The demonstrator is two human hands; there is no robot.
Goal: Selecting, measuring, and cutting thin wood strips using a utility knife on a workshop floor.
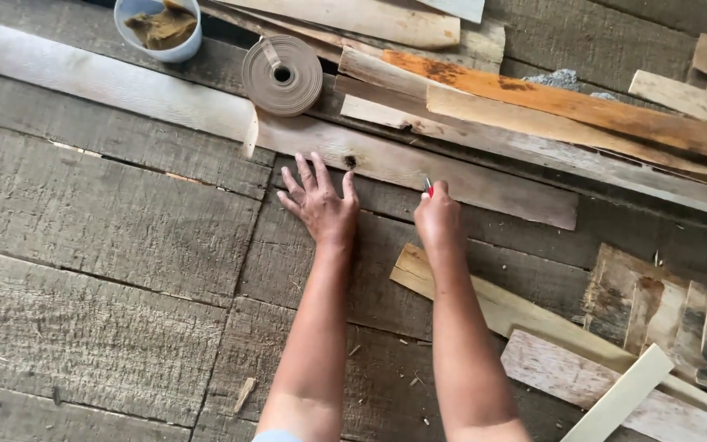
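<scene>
My forearms reach up to my hands: left hand (321, 206) spread flat on the veneer sheet (149, 221), right hand (439, 218) fisted around a red-tipped tool (428, 187) beside the long strip (419, 168), which runs left-right just beyond

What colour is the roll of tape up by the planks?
Light brown, like kraft paper; the roll of tape shows in the head view.
</scene>
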